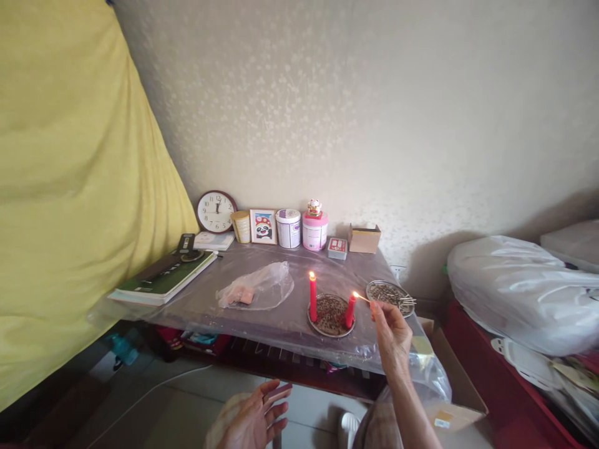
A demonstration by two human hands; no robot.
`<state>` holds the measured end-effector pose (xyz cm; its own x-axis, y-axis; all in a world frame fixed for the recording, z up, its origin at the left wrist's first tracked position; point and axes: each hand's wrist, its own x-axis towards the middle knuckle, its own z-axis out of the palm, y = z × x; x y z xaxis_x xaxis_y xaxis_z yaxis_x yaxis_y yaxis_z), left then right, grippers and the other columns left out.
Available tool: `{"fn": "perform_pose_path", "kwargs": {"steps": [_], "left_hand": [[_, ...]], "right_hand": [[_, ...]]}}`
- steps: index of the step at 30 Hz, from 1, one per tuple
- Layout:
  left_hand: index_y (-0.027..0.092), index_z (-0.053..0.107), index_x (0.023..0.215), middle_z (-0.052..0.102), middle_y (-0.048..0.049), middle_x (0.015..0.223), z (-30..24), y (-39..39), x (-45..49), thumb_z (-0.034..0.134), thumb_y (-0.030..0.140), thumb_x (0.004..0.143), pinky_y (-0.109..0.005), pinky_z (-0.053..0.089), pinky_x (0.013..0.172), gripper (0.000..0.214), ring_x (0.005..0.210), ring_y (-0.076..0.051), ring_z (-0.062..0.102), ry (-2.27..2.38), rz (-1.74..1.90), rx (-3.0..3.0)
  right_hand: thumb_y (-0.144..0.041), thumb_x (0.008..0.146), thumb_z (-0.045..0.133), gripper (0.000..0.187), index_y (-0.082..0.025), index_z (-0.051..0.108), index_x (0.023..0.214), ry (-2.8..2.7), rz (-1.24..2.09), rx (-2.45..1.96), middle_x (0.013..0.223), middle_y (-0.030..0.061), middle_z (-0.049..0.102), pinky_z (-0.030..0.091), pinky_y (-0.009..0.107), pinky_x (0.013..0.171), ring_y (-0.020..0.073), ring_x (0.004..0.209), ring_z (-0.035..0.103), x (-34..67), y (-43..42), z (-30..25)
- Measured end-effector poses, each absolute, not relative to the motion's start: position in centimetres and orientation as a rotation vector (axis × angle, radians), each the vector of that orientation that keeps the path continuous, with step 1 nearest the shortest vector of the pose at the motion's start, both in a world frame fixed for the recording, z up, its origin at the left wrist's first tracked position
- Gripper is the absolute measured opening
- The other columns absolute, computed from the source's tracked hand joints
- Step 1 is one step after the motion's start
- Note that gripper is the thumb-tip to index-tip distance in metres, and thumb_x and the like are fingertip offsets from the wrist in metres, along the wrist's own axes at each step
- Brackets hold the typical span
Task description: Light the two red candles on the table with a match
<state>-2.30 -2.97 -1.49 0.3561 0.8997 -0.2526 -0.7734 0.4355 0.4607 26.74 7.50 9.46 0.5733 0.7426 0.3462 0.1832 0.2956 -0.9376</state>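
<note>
My right hand (392, 330) pinches a burning match (363, 298) with its flame at the top of the shorter red candle (350, 312). Whether that candle's own wick burns, I cannot tell. A taller red candle (313, 298) stands lit to its left. Both candles rest on a round metal plate (331, 334) strewn with dark grains. Low in the view, my left hand (255, 416) holds a small matchbox (278, 393) between thumb and fingers, in front of the table edge.
A second plate (386, 290) with grains and several matchsticks lies right of the candles. Clear plastic covers the table (196, 305). A plastic bag (257, 287) with pinkish pieces, a green book (163, 277), a clock (216, 212), tubs (288, 229) and a cardboard box (364, 239) stand around.
</note>
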Motion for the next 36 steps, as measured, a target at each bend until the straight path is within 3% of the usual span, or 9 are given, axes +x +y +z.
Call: {"fn": "perform_pose_path", "kwargs": {"steps": [14,22,36], "left_hand": [[0.018,0.078,0.101,0.079,-0.016,0.111,-0.6,-3.2,-2.1,0.084,0.032,0.068,-0.036,0.055,0.083,0.036,0.089,-0.024,0.073,0.573,1.111,0.264],[0.02,0.077,0.105,0.077,-0.0155,0.116,-1.3,-3.1,-2.4,0.077,0.029,0.075,-0.037,0.054,0.086,0.031,0.093,-0.025,0.073,0.495,1.1,0.304],[0.019,0.077,0.105,0.078,-0.0154,0.116,-0.9,-3.1,-2.3,0.077,0.029,0.076,-0.036,0.054,0.086,0.031,0.091,-0.024,0.073,0.497,1.097,0.3]], "right_hand": [[-0.056,0.075,0.07,0.039,-0.018,0.067,0.078,-0.888,0.466,-1.27,0.068,-0.0002,0.061,0.041,0.031,0.066,0.017,0.066,0.051,27.2,7.3,8.6],[-0.057,0.074,0.07,0.039,-0.018,0.068,0.077,-0.876,0.433,-1.292,0.067,0.0001,0.062,0.043,0.032,0.066,0.0181,0.065,0.053,27.4,7.3,8.7],[-0.054,0.077,0.069,0.037,-0.018,0.067,0.08,-0.877,0.472,-1.258,0.069,-0.0011,0.06,0.04,0.032,0.07,0.0175,0.069,0.052,27.5,7.6,8.2]]}}
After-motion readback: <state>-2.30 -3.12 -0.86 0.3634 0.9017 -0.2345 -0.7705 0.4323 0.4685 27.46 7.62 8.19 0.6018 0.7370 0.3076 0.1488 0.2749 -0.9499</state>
